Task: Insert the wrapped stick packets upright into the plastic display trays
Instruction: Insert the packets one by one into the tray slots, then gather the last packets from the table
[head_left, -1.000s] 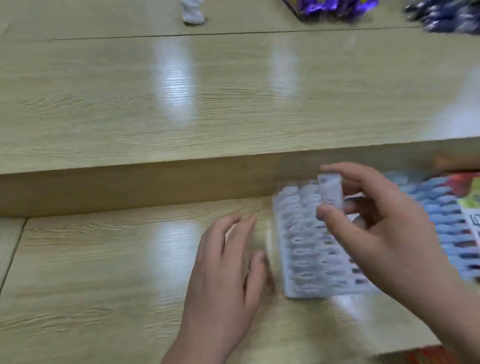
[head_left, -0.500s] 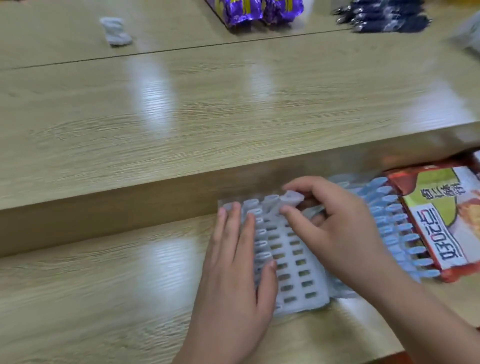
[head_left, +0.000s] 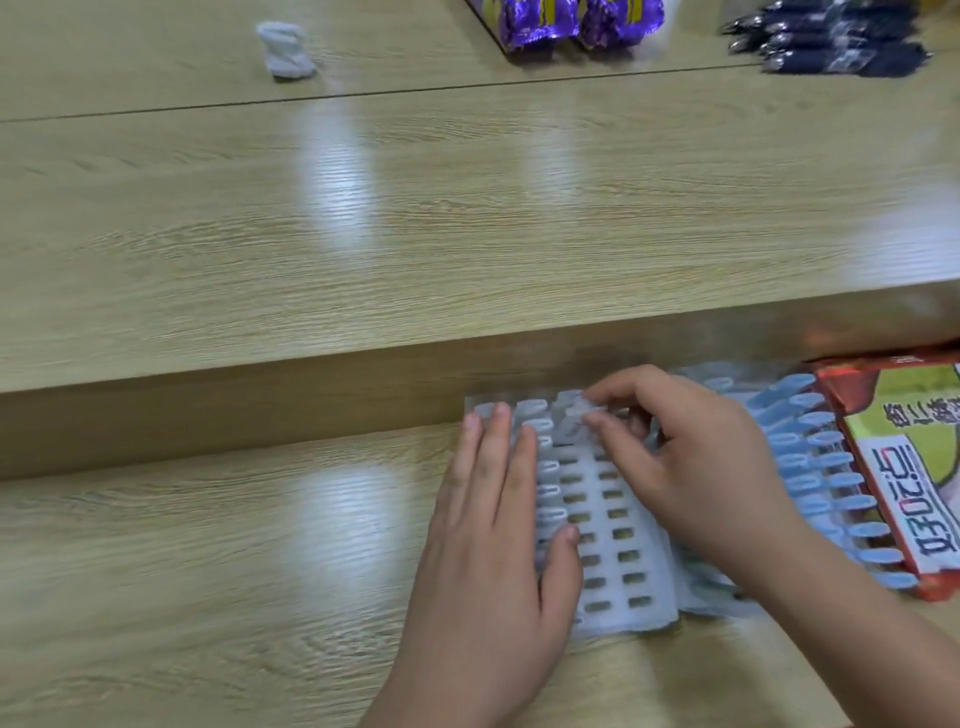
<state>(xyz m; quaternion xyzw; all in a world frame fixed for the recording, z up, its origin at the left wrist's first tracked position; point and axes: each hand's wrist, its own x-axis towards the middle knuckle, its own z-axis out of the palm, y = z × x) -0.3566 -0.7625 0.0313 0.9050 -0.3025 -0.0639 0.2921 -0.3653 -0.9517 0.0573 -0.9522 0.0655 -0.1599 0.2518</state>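
Left hand (head_left: 493, 545): flat, fingers straight, pressing on the tray's (head_left: 618, 561) left side
Tray: white, slotted, on the lower desk (head_left: 208, 571)
Right hand (head_left: 691, 467): thumb and forefinger pinching a packet (head_left: 574, 421)
Packet: whitish, roughly upright at the tray's far row — can't tell if it's seated in a slot
Blue tray (head_left: 810, 467): just right of the white one
Red pack (head_left: 909, 467): touching the blue tray's right side
Far back: white wad (head_left: 285, 49), purple bags (head_left: 571, 21), dark packets (head_left: 831, 47) — blurry

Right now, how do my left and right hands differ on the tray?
Left hand lies flat, fingers straight, pressing the white tray; right hand curls, pinching a pale packet at its far row. Left hand holds nothing; right hand holds the packet. Both meet the same tray.
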